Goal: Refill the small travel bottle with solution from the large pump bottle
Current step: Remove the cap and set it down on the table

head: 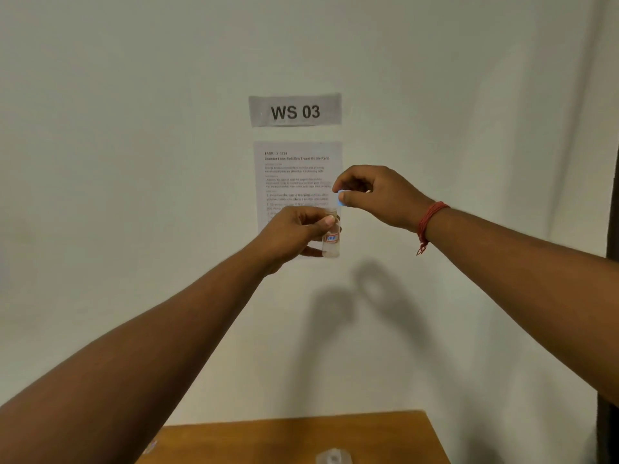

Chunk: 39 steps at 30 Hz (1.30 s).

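Clear plastic, the small travel bottle (331,237) stood upright in the left hand (294,236), its grip curled around the body, raised well above the bench (294,437). Just above and right of its neck, the right hand (375,195) pinched a blue cap (341,199).

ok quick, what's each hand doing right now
left hand: grips the small clear bottle
right hand: pinches a small blue cap
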Each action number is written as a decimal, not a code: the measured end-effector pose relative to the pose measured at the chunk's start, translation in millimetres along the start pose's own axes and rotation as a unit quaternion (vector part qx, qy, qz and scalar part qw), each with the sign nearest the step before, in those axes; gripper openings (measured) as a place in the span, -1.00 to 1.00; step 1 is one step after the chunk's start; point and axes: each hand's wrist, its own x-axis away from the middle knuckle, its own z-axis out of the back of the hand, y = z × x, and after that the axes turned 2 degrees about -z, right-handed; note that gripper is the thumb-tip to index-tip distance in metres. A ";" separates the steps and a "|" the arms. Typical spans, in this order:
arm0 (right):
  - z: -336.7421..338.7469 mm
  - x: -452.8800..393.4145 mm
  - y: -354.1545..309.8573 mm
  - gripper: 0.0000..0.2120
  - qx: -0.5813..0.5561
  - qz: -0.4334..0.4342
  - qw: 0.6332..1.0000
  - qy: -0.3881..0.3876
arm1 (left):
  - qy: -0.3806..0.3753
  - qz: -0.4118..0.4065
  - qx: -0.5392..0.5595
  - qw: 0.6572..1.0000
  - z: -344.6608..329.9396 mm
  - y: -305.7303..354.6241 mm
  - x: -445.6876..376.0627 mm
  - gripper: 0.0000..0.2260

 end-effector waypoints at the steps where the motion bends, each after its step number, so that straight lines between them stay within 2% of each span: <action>1: -5.4 6.3 5.7 -0.91 0.001 -0.005 1.000 -0.002 | -0.003 0.001 -0.007 1.000 -1.7 -6.3 2.7 -0.77; 7: -53.0 55.6 47.8 -0.89 -0.014 -0.056 0.998 -0.027 | -0.004 0.026 -0.018 0.999 -20.9 -57.4 37.7 -0.84; 15: -150.7 152.7 111.0 -0.86 -0.020 -0.090 0.988 -0.120 | -0.020 0.134 -0.023 0.990 -65.1 -161.8 129.8 -0.76; 22: -224.6 255.8 144.1 -0.84 -0.051 -0.139 0.970 -0.193 | -0.092 0.201 -0.073 0.973 -105.8 -235.2 219.4 -0.78; 31: -285.8 377.3 168.3 -0.80 -0.059 -0.217 0.934 -0.279 | -0.139 0.302 -0.073 0.940 -153.3 -290.3 314.0 -0.72; 39: -319.7 470.9 175.5 -0.73 -0.077 -0.277 0.902 -0.321 | -0.182 0.368 -0.096 0.907 -184.3 -322.0 373.9 -0.70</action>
